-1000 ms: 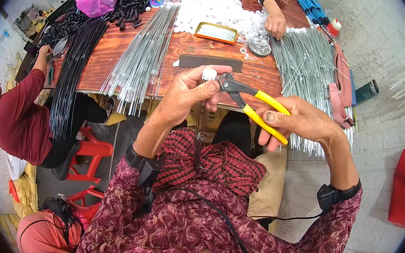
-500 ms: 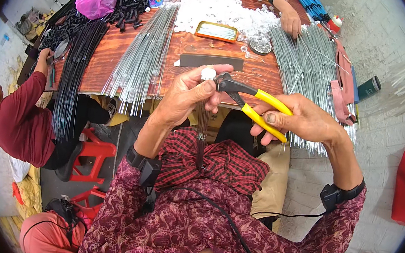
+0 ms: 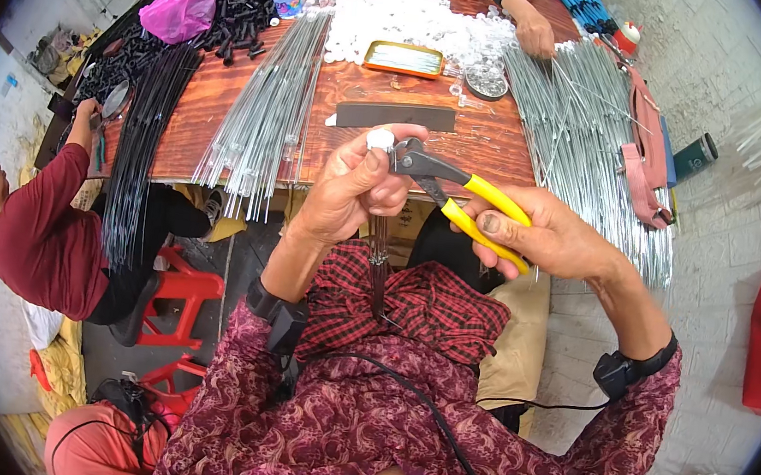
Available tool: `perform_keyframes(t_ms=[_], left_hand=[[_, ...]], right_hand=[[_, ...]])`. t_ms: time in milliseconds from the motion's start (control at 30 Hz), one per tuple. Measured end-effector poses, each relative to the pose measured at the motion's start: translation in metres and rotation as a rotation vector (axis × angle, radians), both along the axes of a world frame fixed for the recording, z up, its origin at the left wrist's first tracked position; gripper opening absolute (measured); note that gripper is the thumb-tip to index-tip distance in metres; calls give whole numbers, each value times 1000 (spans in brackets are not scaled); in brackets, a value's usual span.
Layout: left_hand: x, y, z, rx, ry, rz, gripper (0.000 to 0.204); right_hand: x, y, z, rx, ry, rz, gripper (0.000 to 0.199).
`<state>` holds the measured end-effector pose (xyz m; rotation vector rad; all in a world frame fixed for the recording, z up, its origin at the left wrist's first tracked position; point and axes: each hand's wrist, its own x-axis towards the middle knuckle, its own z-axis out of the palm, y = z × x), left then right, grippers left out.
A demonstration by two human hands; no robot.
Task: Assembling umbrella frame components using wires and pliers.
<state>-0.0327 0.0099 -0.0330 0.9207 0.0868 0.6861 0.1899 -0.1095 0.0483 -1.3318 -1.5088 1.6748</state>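
My left hand (image 3: 340, 182) is raised in front of me, its thumb and fingers closed around a white round-capped piece (image 3: 380, 139). A bunch of thin rods or wires (image 3: 377, 265) hangs below that hand toward my lap; how it joins the cap is hidden by my fingers. My right hand (image 3: 553, 232) grips yellow-handled pincers (image 3: 488, 200) with dark metal jaws. The jaws are beside the cap at my left fingertips; what lies between them is too small to make out.
On the wooden table (image 3: 379, 165) are a dark flat bar (image 3: 395, 117), white caps (image 3: 404, 17), an orange-rimmed tin (image 3: 405, 58), and bundles of metal rods (image 3: 259, 113). A co-worker's hand (image 3: 536, 37) touches the right rod pile (image 3: 569, 118). Another person (image 3: 48, 221) sits at left.
Both my hands have shifted slightly left, the pincers with them. The jaws sit closer to the white cap, and my left fingers are more curled.
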Motion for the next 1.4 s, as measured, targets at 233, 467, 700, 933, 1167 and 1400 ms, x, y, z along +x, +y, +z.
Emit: perform_keyframes(t_ms=[233, 467, 700, 933, 1167, 1400], left_hand=[[1, -2, 0, -28, -68, 72, 60], [1, -1, 2, -43, -121, 67, 64], [5, -5, -4, 47, 41, 293, 61], [5, -4, -11, 145, -47, 219, 56], [-1, -5, -2, 35, -57, 160, 61], [1, -8, 0, 156, 1, 153, 55]], right_hand=[[-27, -3, -47, -36, 245, -88, 37], [-44, -6, -66, -29, 447, -118, 48], [-53, -18, -37, -588, 860, -174, 58], [-94, -40, -67, -664, 1476, -35, 50], [-69, -32, -64, -435, 893, -271, 50], [-19, -14, 13, 103, -205, -272, 35]])
